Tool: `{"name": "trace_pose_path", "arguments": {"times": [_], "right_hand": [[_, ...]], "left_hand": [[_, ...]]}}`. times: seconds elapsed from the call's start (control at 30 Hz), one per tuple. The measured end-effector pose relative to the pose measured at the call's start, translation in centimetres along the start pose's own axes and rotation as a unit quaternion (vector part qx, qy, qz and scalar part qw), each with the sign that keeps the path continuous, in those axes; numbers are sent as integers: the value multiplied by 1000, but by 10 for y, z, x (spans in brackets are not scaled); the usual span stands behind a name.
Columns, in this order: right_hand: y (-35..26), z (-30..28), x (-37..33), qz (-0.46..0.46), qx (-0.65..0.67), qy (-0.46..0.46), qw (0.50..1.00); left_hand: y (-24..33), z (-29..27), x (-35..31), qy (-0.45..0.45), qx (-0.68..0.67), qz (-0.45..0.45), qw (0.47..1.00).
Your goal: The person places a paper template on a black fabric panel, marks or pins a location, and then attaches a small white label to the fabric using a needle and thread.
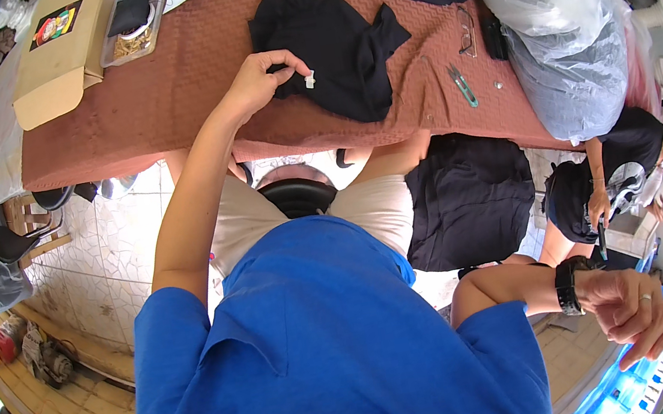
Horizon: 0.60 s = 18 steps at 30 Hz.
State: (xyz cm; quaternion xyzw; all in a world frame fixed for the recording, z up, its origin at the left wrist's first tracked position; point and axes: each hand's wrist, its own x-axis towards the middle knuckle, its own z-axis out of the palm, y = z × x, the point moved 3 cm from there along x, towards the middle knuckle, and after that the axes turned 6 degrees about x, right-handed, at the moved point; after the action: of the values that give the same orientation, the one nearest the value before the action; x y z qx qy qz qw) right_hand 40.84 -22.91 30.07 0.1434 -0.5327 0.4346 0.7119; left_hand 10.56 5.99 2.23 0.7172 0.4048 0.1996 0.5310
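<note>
A black garment (341,45) lies on the table's reddish-brown cloth. Over its near left side, my left hand (260,81) pinches a small white tag (310,80) between thumb and fingertips. Whether the tag is joined to the garment, I cannot tell. My right hand (636,313) is held out to the far right, off the table, with a black watch (568,287) on the wrist and a ring on one finger. Its fingers are loosely bent and somewhat apart, and nothing shows in them. Green-handled thread snips (463,86) rest on the cloth, right of the garment.
Eyeglasses (466,34) lie beyond the snips. A large filled plastic bag (554,24) stands at the table's right end. At the left are a cardboard box (60,55) and a clear plastic container (139,29). Black cloth (474,202) hangs by my right leg; another person (628,160) sits close by.
</note>
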Motion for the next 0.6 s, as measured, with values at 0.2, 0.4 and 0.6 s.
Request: {"name": "trace_pose_path", "arguments": {"times": [0.2, 0.4, 0.6], "right_hand": [[84, -96, -73, 261, -257, 269, 891], [232, -186, -152, 402, -301, 325, 802], [258, -196, -174, 512, -206, 358, 753]], "left_hand": [[11, 14, 2, 23, 10, 101, 995], [41, 11, -12, 61, -52, 105, 991], [53, 6, -22, 95, -59, 118, 987]]}}
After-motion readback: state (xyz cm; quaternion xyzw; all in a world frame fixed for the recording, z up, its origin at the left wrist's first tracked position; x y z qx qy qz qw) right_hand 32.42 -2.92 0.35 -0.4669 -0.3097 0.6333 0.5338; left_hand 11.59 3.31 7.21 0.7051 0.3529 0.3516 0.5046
